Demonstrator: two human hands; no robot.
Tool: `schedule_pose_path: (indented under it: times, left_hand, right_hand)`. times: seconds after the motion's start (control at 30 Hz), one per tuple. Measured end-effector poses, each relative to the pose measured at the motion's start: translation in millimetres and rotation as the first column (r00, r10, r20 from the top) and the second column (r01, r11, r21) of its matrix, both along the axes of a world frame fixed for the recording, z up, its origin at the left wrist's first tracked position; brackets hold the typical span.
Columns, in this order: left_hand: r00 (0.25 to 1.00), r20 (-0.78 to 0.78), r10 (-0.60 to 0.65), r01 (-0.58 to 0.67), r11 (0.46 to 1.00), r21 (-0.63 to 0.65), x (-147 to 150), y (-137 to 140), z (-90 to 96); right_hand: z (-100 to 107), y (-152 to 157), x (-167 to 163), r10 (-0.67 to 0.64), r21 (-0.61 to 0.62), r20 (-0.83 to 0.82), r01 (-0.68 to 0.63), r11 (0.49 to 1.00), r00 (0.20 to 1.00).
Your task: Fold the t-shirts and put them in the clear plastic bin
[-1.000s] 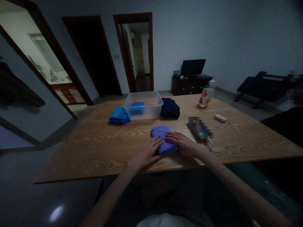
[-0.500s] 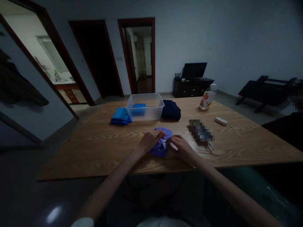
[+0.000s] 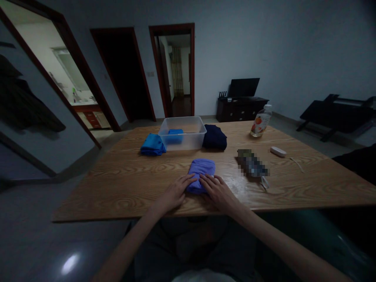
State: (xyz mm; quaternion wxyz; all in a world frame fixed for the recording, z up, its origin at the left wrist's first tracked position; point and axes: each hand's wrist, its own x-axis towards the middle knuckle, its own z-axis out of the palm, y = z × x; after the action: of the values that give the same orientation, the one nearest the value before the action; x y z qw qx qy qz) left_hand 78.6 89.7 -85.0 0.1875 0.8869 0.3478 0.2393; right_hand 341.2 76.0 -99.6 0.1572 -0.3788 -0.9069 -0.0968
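Observation:
A folded purple cloth (image 3: pixel 202 166), perhaps a garment, lies on the wooden table close to its front edge. My left hand (image 3: pixel 176 192) rests on the cloth's left side, fingers stretched out. From the right, my right hand (image 3: pixel 219 192) lies flat with spread fingers on the cloth's near part. Beyond the cloth stands a clear plastic bin (image 3: pixel 190 141) with a folded blue cloth (image 3: pixel 175 136) inside. Another folded blue cloth (image 3: pixel 153 145) sits against the bin's left side, and a folded dark navy cloth (image 3: pixel 215 138) against its right.
On the right of the table (image 3: pixel 117 188) are a pixelated object (image 3: pixel 252 163) with a strap, a small white case (image 3: pixel 277 151), a thin cord (image 3: pixel 297 164) and a drink bottle (image 3: pixel 261 121). A person's dark sleeve (image 3: pixel 357 164) shows at the right edge.
My fingers, pinched at the bunched purple cloth before, are now spread flat on it. The cloth has become a neater, flatter rectangle. The view has shifted slightly.

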Motion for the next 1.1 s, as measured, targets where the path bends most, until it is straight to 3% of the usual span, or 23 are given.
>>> schedule_pose_path:
  times: [0.17, 0.3, 0.37, 0.47, 0.53, 0.6, 0.7, 0.73, 0.8, 0.9, 1.03, 1.1]
  left_hand:
    - [0.996, 0.080, -0.027, 0.019, 0.996, 0.092, 9, 25, 3.8]
    - [0.986, 0.164, 0.027, -0.038, 0.997, 0.063, 17, 38, 8.5]
    - [0.969, 0.221, 0.106, -0.110, 0.994, 0.006, 21, 39, 20.1]
    - [0.915, 0.337, 0.224, -0.196, 0.974, -0.115, 28, 39, 44.0]
    - [0.856, 0.412, 0.312, -0.255, 0.948, -0.190, 35, 43, 54.8]
    - [0.802, 0.421, 0.423, -0.340, 0.904, -0.260, 41, 54, 55.3]
    - [0.765, 0.274, 0.583, -0.494, 0.804, -0.330, 43, 78, 38.5]
    - [0.760, 0.217, 0.612, -0.533, 0.779, -0.330, 43, 86, 30.9]
    - [0.755, 0.139, 0.641, -0.581, 0.752, -0.312, 39, 95, 16.5]
    - [0.797, 0.087, 0.597, -0.576, 0.796, -0.185, 33, 93, 1.2]
    - [0.866, -0.036, 0.499, -0.490, 0.860, 0.139, 31, 74, -9.8]
    - [0.888, -0.087, 0.451, -0.429, 0.882, 0.197, 31, 65, -12.3]
  right_hand:
    - [13, 19, 1, 0.050, 0.030, -0.052, -0.048, 0.998, 0.997]
    - [29, 32, 10, 0.035, -0.073, -0.290, -0.059, 0.996, 0.956]
    - [42, 36, 13, -0.021, -0.200, -0.467, -0.083, 0.976, 0.884]
    - [62, 43, 12, -0.165, -0.396, -0.710, -0.194, 0.897, 0.685]
    - [69, 52, 5, -0.276, -0.472, -0.785, -0.246, 0.847, 0.554]
    - [66, 67, -4, -0.358, -0.528, -0.796, -0.272, 0.804, 0.489]
    - [44, 95, -19, -0.382, -0.589, -0.759, -0.305, 0.749, 0.527]
    - [34, 104, -22, -0.356, -0.589, -0.743, -0.303, 0.749, 0.566]
    - [15, 120, -24, -0.279, -0.547, -0.705, -0.250, 0.799, 0.652]
    - [-8, 134, -17, -0.198, -0.417, -0.627, -0.109, 0.902, 0.754]
    - [-20, 135, -4, -0.166, -0.358, -0.549, -0.051, 0.932, 0.819]
    - [-20, 133, -1, -0.134, -0.344, -0.511, -0.059, 0.937, 0.849]
